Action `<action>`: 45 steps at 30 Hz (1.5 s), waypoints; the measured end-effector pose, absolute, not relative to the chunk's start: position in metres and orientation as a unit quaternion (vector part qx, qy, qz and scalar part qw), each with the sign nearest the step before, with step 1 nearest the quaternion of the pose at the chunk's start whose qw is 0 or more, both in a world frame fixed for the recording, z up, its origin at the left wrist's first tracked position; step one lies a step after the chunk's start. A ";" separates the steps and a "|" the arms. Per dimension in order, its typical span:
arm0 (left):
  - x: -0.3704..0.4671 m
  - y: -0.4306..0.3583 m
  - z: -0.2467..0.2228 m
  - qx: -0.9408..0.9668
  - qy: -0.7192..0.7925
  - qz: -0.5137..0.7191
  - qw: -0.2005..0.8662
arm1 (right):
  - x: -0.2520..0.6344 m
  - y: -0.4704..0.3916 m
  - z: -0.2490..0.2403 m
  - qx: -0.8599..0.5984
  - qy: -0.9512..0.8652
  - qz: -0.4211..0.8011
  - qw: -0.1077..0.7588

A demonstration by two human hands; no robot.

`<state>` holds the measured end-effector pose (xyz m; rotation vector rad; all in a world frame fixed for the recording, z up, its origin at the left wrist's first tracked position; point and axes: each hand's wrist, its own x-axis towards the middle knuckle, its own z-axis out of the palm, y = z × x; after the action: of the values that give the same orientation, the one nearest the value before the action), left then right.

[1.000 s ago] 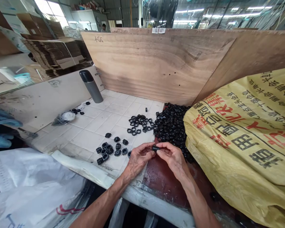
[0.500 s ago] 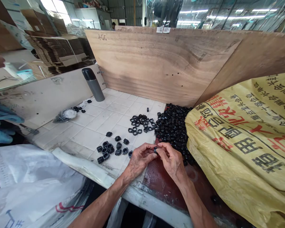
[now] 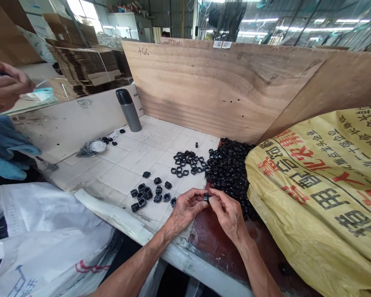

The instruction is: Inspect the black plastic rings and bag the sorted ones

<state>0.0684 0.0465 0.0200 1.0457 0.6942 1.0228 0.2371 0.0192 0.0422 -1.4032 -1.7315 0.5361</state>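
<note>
Between the fingertips of my left hand (image 3: 188, 206) and my right hand (image 3: 227, 208) is a small black plastic cap (image 3: 206, 197). Both hands are closed in a pinch on it, above the edge where the white tiles meet the dark red board. Left of my hands lie several black caps (image 3: 146, 192), some on their sides, some with the hollow up. Behind them sits a loose group of black rings (image 3: 181, 172). A large heap of small black parts (image 3: 227, 165) lies just beyond my right hand.
A yellow printed sack (image 3: 297, 189) covers the right side. A grey flask (image 3: 130, 113) stands at the back left near a plastic bag (image 3: 91, 147) of parts. Wooden boards (image 3: 204, 86) wall the back. Another person's hand (image 3: 6, 84) is at the far left, above a blue glove (image 3: 9, 144). White sacks (image 3: 49, 235) stand at the front left.
The view has shifted slightly, so the scene sits a little further right. The other person's hand shows more at the left. My hands still pinch the cap, with the right fingers slightly shifted.
</note>
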 end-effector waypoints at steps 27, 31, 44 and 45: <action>0.068 0.046 0.027 0.461 0.332 0.447 0.691 | 0.234 0.017 0.046 -0.590 -0.665 0.229 0.396; 0.068 0.046 0.028 0.442 0.323 0.448 0.707 | 0.234 0.018 0.047 -0.571 -0.673 0.228 0.411; 0.068 0.044 0.028 0.457 0.325 0.457 0.690 | 0.235 0.018 0.041 -0.585 -0.632 0.280 0.423; 0.068 0.045 0.028 0.445 0.324 0.455 0.700 | 0.234 0.018 0.041 -0.569 -0.643 0.278 0.432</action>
<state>0.0675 0.0450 0.0281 0.9918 0.7218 1.0135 0.2342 0.0179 0.0413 -1.4181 -1.6029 0.6919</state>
